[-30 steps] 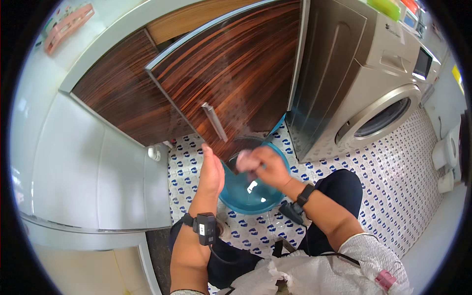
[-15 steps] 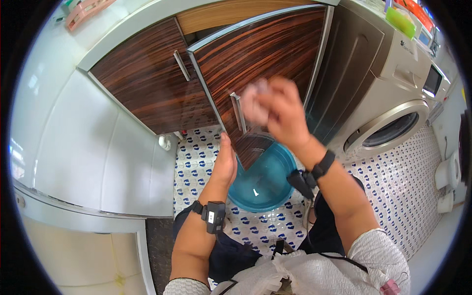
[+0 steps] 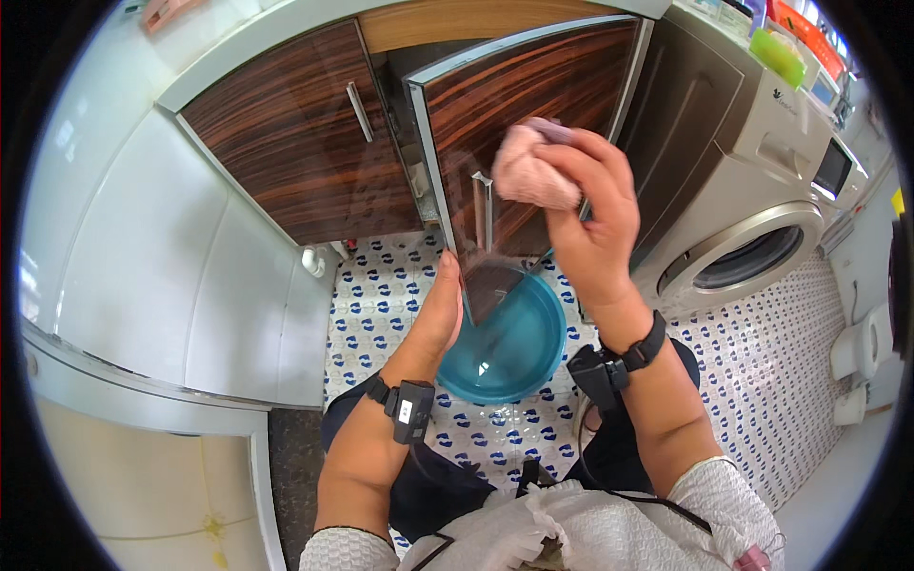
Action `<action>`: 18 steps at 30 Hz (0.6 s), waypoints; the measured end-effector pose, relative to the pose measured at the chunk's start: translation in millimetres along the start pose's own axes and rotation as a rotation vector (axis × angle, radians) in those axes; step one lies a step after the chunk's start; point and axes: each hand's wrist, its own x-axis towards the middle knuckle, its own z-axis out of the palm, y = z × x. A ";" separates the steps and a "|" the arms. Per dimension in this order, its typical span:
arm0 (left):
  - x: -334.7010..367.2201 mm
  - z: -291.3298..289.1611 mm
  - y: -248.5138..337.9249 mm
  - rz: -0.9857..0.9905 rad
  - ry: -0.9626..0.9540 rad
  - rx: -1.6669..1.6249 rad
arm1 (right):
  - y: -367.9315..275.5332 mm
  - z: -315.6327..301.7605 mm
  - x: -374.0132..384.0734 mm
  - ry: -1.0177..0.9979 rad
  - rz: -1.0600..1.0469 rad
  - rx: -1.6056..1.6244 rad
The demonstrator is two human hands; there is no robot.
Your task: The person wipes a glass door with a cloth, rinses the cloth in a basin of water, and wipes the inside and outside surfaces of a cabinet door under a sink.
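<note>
A dark wood-grain cabinet door (image 3: 543, 114) with a metal edge stands ajar in front of me. My left hand (image 3: 445, 305) is at its lower left edge, thumb along the edge and the other fingers mostly hidden behind it. A bunched pink cloth (image 3: 533, 176) is in my right hand (image 3: 600, 205), its fingers closed on it, over the door's face to the right of the metal handle (image 3: 484, 211). Under the door's lower corner, a blue-green basin (image 3: 519, 352) holds water on the floor.
Left of the open door is a shut cabinet door (image 3: 295, 133) with its own handle. A washing machine (image 3: 733, 209) stands on the right. White pipe (image 3: 312, 262) shows low by the left wall. The floor (image 3: 752, 362) has blue footprint marks.
The cabinet door stands further open, with my left hand still at its edge. My right hand and the cloth have moved right, away from the handle.
</note>
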 end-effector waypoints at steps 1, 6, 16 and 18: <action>-0.7 2.7 2.0 -0.049 -0.029 -0.012 | -4.0 5.4 4.6 -0.054 -0.047 -0.020; -4.1 19.8 11.8 -0.082 -0.054 -0.067 | -8.6 11.7 -8.6 -0.144 -0.258 0.030; -14.6 3.2 -12.1 -0.174 -0.217 -0.029 | -9.7 -31.0 -82.6 -0.536 0.051 0.152; -16.3 12.8 -12.2 -0.107 -0.197 0.068 | -6.3 -39.2 -96.6 -0.491 0.187 0.200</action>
